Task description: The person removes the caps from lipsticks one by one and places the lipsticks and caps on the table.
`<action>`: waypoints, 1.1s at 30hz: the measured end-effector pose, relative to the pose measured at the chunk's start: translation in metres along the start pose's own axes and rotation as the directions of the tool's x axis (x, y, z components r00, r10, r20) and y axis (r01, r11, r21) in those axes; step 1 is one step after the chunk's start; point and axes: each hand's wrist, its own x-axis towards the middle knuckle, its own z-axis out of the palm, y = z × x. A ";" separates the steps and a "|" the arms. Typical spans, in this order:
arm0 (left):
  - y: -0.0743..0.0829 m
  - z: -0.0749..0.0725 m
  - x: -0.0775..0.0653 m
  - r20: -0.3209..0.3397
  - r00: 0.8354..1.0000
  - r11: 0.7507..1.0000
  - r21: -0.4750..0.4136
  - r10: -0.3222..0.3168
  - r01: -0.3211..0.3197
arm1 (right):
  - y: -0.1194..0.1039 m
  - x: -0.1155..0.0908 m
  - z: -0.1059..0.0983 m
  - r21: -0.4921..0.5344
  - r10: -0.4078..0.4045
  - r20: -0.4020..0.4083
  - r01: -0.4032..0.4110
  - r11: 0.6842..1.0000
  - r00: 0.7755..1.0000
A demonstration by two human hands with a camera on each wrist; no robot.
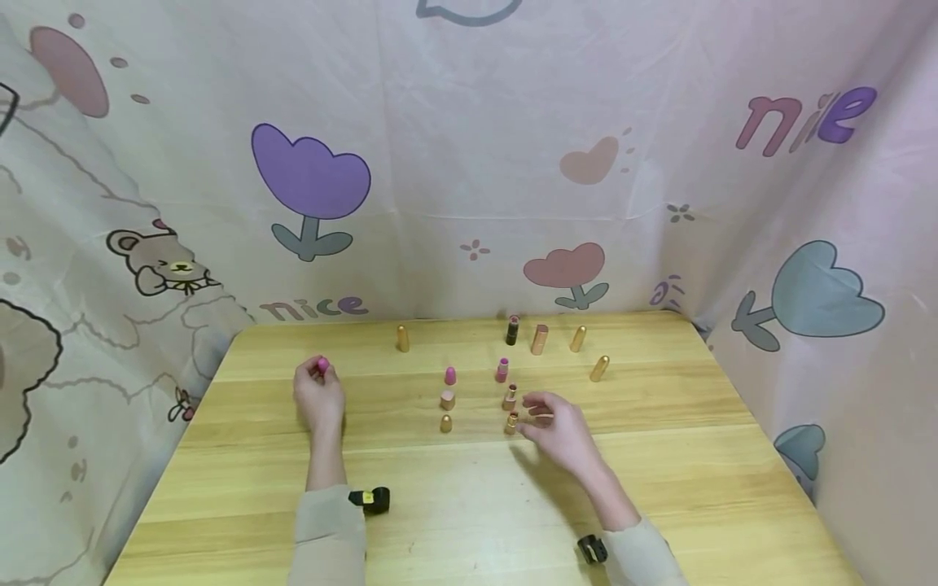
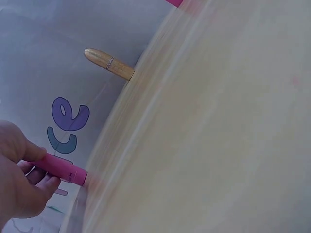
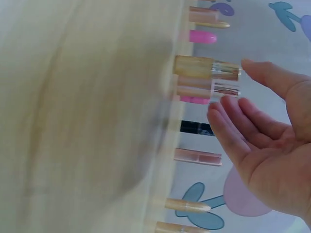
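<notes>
At the table's left side, my left hand (image 1: 320,399) pinches a pink lipstick tube (image 2: 62,169) between thumb and fingers, its lower end right at the tabletop. My right hand (image 1: 563,431) is spread beside an uncapped gold lipstick base (image 1: 512,423), thumb close to its shiny top and nothing gripped. Behind that stand a rose-gold base (image 1: 510,398) and a pink one (image 1: 501,370), both uncapped. To their left, in a matching column, are a gold cap (image 1: 446,423), a rose-gold cap (image 1: 448,400) and a pink cap (image 1: 450,375).
Along the back stand a gold lipstick (image 1: 403,338), a black lipstick (image 1: 512,330), a rose-gold lipstick (image 1: 539,339) and another gold tube (image 1: 578,338). One more gold tube (image 1: 599,369) is at right. A printed curtain (image 1: 454,163) hangs behind the wooden table (image 1: 440,505).
</notes>
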 end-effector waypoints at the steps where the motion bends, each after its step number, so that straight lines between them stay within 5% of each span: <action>1: 0.001 0.000 -0.001 0.004 1.000 1.000 -0.010 -0.005 0.005 | -0.002 0.000 -0.001 0.013 -0.019 -0.017 0.019 1.000 1.000; 8: 0.009 -0.002 -0.011 0.033 0.999 0.998 -0.058 -0.032 0.033 | -0.021 0.003 0.001 0.079 -0.142 -0.143 0.154 0.985 0.979; 14: 0.016 0.000 -0.019 0.064 0.996 0.986 -0.145 -0.067 0.076 | -0.035 0.010 0.013 -0.041 -0.311 -0.230 0.310 0.950 0.922; 18: 0.023 0.000 -0.027 0.099 0.992 0.965 -0.244 -0.075 0.097 | -0.045 0.015 0.021 -0.091 -0.367 -0.230 0.355 0.930 0.901; 33: 0.057 0.019 -0.059 0.266 0.964 0.881 -0.460 0.018 0.110 | -0.069 0.034 0.050 -0.126 -0.438 -0.160 0.422 0.898 0.885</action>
